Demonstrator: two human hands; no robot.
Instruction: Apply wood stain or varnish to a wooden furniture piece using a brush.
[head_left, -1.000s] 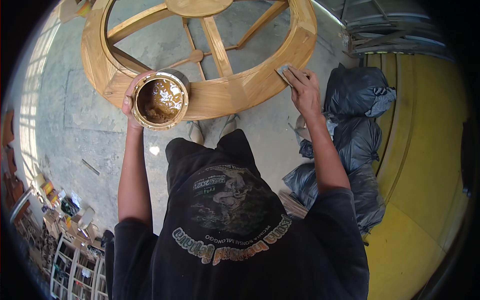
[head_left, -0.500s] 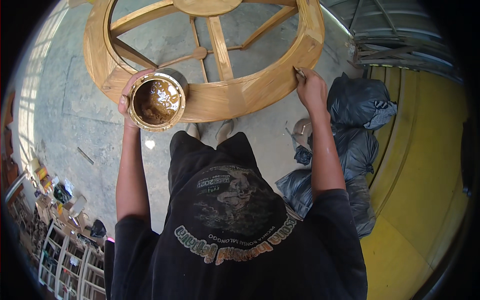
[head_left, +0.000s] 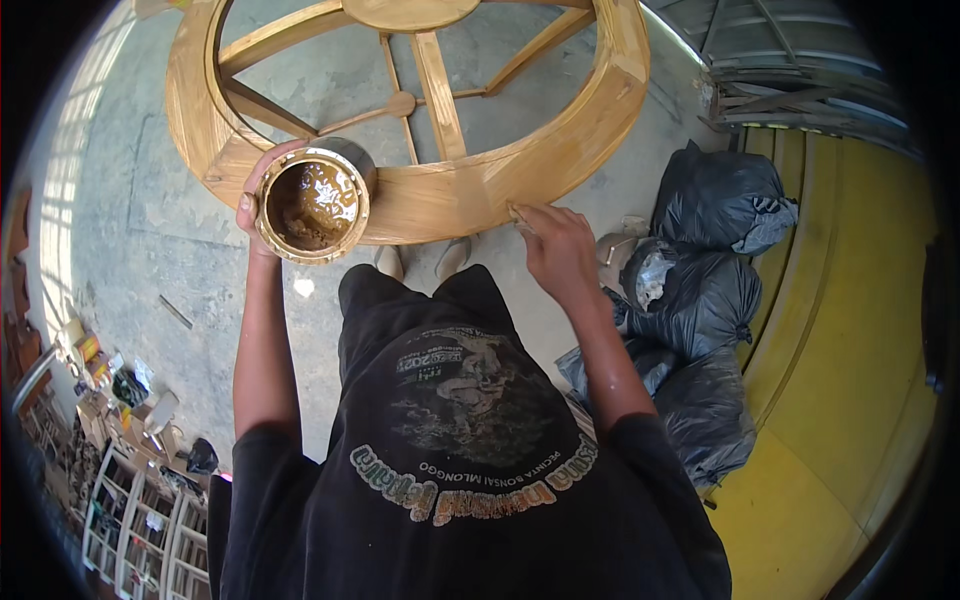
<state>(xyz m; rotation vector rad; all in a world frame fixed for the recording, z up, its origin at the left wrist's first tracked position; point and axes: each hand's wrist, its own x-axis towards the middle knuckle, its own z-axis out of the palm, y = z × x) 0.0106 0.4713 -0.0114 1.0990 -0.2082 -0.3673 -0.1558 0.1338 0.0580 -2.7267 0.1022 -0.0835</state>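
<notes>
My left hand [head_left: 262, 190] grips an open round tin [head_left: 315, 203] with brown varnish inside, held over the near rim of a large round wooden frame [head_left: 600, 110] with spokes. My right hand [head_left: 555, 240] is closed on a small brush or pad whose tip presses the outer edge of the frame's near rim; the tool is mostly hidden by my fingers. The frame's wood looks glossy and golden. My black printed shirt fills the lower middle of the view.
Several black plastic sacks [head_left: 715, 205] are piled on the concrete floor to my right. A yellow floor strip [head_left: 850, 400] runs along the right. Cluttered white shelves [head_left: 130, 500] stand at the lower left. A thin stick [head_left: 175, 312] lies on the floor.
My right hand has slid left and down along the frame's outer rim, from its right side to the near edge. The tin stays in my left hand.
</notes>
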